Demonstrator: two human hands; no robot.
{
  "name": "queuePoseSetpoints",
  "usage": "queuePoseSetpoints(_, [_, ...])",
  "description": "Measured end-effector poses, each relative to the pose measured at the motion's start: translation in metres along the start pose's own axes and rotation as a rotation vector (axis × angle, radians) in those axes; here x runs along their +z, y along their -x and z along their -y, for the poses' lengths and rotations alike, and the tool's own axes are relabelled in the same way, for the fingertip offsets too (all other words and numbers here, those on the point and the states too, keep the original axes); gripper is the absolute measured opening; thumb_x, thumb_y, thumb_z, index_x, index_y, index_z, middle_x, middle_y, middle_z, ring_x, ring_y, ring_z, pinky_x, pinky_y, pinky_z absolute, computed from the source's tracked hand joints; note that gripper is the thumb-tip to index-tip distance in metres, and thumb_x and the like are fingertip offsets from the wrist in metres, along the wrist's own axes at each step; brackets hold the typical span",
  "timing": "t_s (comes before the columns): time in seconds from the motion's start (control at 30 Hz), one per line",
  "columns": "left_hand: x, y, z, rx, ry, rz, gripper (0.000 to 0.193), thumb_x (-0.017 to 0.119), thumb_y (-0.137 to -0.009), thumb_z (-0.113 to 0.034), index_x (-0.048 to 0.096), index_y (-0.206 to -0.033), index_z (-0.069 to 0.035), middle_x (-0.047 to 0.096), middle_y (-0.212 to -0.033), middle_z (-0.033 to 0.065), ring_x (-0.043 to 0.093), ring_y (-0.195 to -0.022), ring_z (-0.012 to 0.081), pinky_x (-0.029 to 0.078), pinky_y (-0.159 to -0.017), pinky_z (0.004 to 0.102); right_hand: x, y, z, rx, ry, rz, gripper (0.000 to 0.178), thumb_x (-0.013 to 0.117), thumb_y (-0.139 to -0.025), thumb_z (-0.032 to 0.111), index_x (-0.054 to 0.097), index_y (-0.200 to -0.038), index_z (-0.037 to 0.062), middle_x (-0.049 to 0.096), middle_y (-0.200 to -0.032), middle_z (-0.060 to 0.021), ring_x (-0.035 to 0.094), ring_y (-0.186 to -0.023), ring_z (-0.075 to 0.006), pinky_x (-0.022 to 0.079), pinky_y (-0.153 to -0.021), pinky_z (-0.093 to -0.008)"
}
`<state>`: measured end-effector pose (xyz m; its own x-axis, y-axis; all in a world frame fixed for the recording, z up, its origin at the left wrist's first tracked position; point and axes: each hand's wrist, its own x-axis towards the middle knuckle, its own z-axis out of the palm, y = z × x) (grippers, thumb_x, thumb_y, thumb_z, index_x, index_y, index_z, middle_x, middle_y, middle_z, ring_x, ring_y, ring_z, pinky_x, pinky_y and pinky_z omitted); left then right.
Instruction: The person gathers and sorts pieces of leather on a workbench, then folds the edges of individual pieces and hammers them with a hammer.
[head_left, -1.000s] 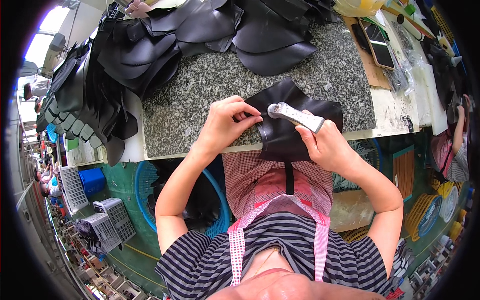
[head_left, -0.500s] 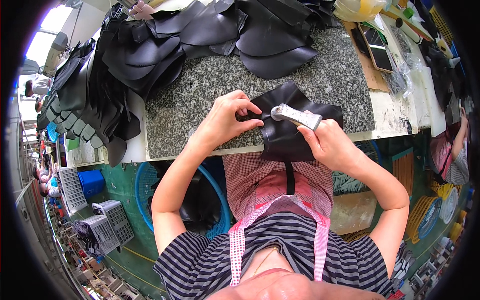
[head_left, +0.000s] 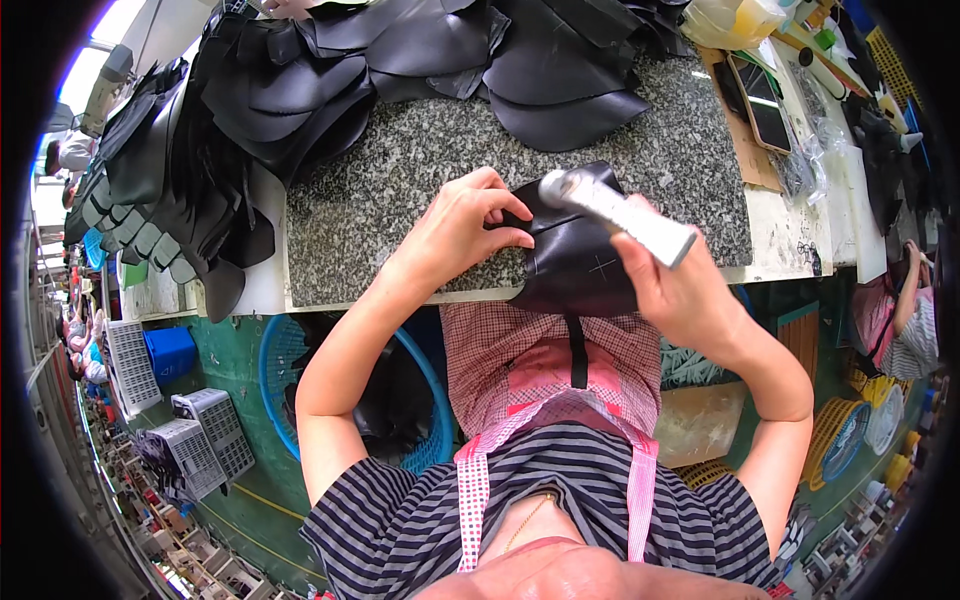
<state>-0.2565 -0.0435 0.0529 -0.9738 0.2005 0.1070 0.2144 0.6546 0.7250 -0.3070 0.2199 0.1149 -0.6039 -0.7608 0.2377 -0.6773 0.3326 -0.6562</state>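
At the left hand point(head_left: 465, 218) — hold unclear — lies a black leather-like panel point(head_left: 572, 268); right hand point(head_left: 682, 288) grips a hammer point(head_left: 622, 212).

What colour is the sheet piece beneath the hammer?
The sheet piece is glossy black with a pale cross mark; best seen in the head view.

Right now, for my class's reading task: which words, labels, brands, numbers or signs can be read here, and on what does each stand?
No words, labels, brands or numbers are readable.
Black piece: a pale cross mark, no readable lettering.
Table edge: dark scrawl, too small to read.
Phone: nothing legible.
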Motion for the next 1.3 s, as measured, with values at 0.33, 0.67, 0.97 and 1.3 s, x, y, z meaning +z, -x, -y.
queuePoseSetpoints(0.33, [0.000,-0.002,0.001,-0.015,0.057,-0.032,0.025,0.088,-0.076,-0.013,0.078,-0.098,-0.005,0.065,-0.085,0.0067,0.066,-0.075,0.0184,0.055,-0.067,0.0328,0.002,0.023,0.005,0.300,-0.021,0.222,0.016,0.055,-0.101,0.013,0.047,-0.104,0.0002,0.063,-0.071,-0.0277,0.065,-0.074,-0.0497,0.051,-0.065,-0.0582])
queuePoseSetpoints(0.67, [0.006,-0.013,0.005,-0.052,0.014,-0.079,0.014,0.079,-0.081,0.002,0.078,-0.095,-0.003,0.063,-0.080,0.0044,0.057,-0.070,0.0127,0.048,-0.063,0.0285,0.025,0.042,-0.021,0.247,-0.069,0.290,0.025,0.057,-0.095,0.009,0.047,-0.116,-0.0021,0.065,-0.077,-0.0273,0.066,-0.080,-0.0489,0.051,-0.070,-0.0580])
queuePoseSetpoints(0.97, [0.002,-0.005,0.005,0.112,-0.154,-0.108,0.027,0.087,-0.075,-0.019,0.076,-0.097,-0.008,0.063,-0.109,0.0070,0.062,-0.108,0.0281,0.050,-0.095,0.0413,0.021,0.039,-0.020,0.250,-0.089,0.296,0.020,0.056,-0.097,0.009,0.047,-0.111,-0.0013,0.064,-0.075,-0.0270,0.065,-0.079,-0.0498,0.050,-0.069,-0.0582])
queuePoseSetpoints(1.3, [-0.003,0.002,0.001,0.074,-0.230,-0.041,0.057,0.093,-0.067,-0.033,0.074,-0.118,-0.015,0.061,-0.127,0.0041,0.058,-0.116,0.0268,0.046,-0.105,0.0439,-0.009,0.005,-0.006,0.243,0.002,0.159,0.017,0.056,-0.103,0.015,0.050,-0.105,-0.0011,0.064,-0.073,-0.0260,0.066,-0.073,-0.0485,0.050,-0.063,-0.0547])
